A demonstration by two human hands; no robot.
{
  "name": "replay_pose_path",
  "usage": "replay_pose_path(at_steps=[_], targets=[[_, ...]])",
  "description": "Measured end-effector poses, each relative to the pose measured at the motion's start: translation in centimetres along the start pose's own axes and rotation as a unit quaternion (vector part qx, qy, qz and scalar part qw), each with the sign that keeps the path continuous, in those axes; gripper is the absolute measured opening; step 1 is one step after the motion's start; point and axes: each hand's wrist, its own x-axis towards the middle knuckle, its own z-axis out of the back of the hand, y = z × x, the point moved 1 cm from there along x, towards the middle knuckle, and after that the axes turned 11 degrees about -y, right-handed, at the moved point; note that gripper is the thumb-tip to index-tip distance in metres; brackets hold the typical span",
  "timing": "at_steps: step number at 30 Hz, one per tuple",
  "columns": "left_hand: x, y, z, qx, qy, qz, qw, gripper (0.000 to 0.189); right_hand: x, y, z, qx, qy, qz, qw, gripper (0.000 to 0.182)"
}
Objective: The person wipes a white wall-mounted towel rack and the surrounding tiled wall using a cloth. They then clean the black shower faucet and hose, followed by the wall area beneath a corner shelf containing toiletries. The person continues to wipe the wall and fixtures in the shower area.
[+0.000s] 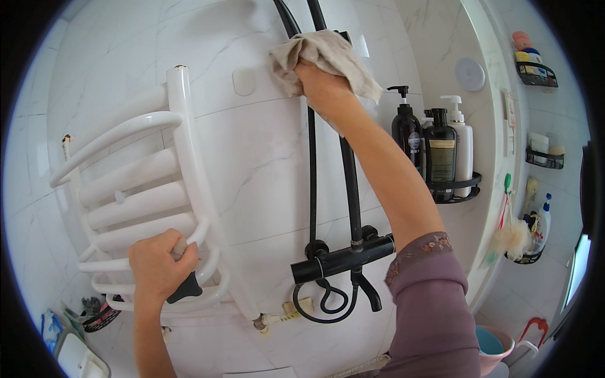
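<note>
Up on the black shower riser pipe [349,184], my right hand [324,85] presses a crumpled beige cloth [326,47] around the pipe's upper part. The cloth hides that stretch and the top of the black hose [311,179]. Lower left, my left hand [160,264] is closed at the bars of a white towel radiator [142,198]. Between its thumb and fingers shows a small beige piece, and a dark grey tool end [186,288] sticks out below; its exact kind is unclear. Below my right arm runs the black shower mixer bar [326,264] with a spout.
A black corner shelf [465,186] holds several pump bottles at the right. More wall shelves [539,75] hang farther right. A bath puff [513,241] hangs there. A pink basin [503,352] stands lower right. The radiator's post tops show rust, and a pipe valve [260,323] sits below it.
</note>
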Motion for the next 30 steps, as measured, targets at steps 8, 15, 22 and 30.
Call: replay_pose_path(at_steps=[8, 15, 22, 30], targets=[[0.2, -0.4, -0.2, 0.002, 0.008, -0.004, 1.0, 0.014, 1.5, -4.2, 5.1, -0.165, -0.097, 0.23, 0.954, 0.032], [0.2, -0.4, -0.2, -0.016, 0.004, 0.008, 1.0, 0.012, 1.0, -3.1, 3.6, -0.283, -0.273, 0.508, 0.766, 0.027], [0.4, -0.6, -0.5, -0.027, 0.01, 0.018, 0.999, 0.012, 3.4, -3.7, 1.1, 0.045, -0.024, 0.228, 0.972, 0.023], [0.2, -0.8, -0.4, -0.045, -0.019, 0.035, 0.998, 0.016, 1.6, -2.5, 4.5, -0.257, -0.173, 0.417, 0.855, 0.013]])
